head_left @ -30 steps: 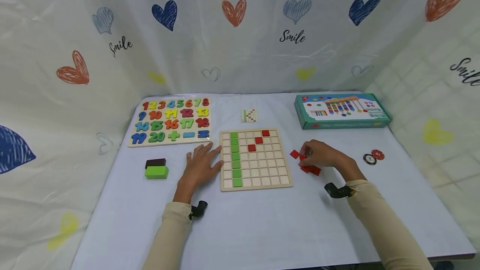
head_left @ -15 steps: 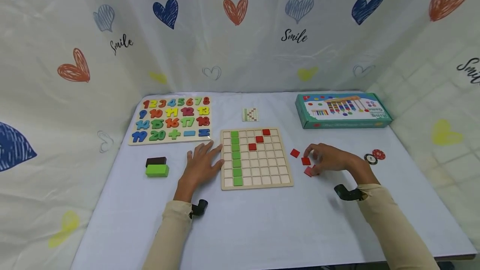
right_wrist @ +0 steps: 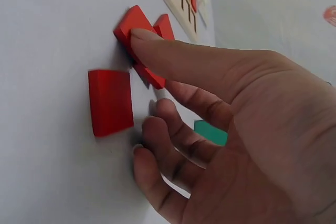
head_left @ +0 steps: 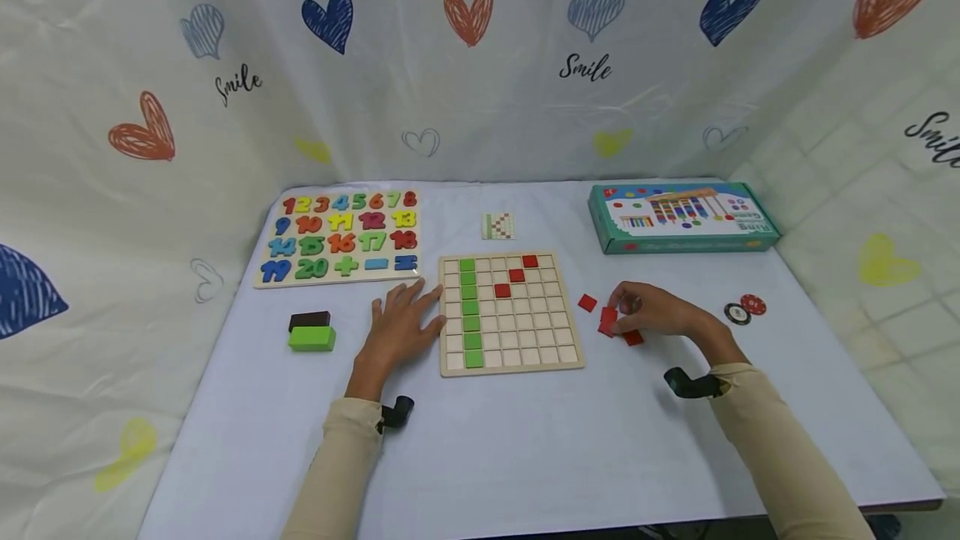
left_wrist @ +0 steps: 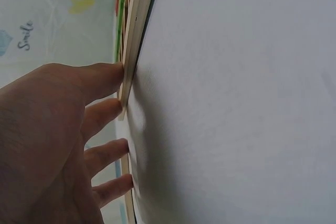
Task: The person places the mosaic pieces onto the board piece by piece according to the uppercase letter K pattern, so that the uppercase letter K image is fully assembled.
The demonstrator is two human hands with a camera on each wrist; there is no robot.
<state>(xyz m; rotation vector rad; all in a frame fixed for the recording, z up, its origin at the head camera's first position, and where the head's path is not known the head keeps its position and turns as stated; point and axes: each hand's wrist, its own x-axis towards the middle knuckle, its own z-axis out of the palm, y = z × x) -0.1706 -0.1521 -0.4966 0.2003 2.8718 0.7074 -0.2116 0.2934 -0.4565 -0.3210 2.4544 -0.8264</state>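
Note:
My left hand (head_left: 401,330) lies with spread fingers at the left edge of a wooden grid board (head_left: 532,340); its thumb (left_wrist: 102,80) and a fingertip touch the rim in the left wrist view. The board bears a column of green tiles (head_left: 471,307) and three red tiles in a diagonal. To its right, my right hand (head_left: 648,309) pinches a tilted red tile (right_wrist: 134,17) between thumb and forefinger, its other fingers loosely curled. Beneath and beside it are more red tiles; one (right_wrist: 111,102) lies nearest the wrist, another (head_left: 587,302) nearer the board.
A number puzzle board (head_left: 341,240) lies back left, a small pattern card (head_left: 498,226) behind the grid board. A teal box (head_left: 682,219) stands back right. Two round chips (head_left: 738,314) lie right of my right hand; a green block (head_left: 312,339) and a dark block (head_left: 309,321) lie left.
My right hand slid right and then back left among the red tiles, which spread apart; its thumb is now on one tile. My left hand and the grid board have stayed in place.

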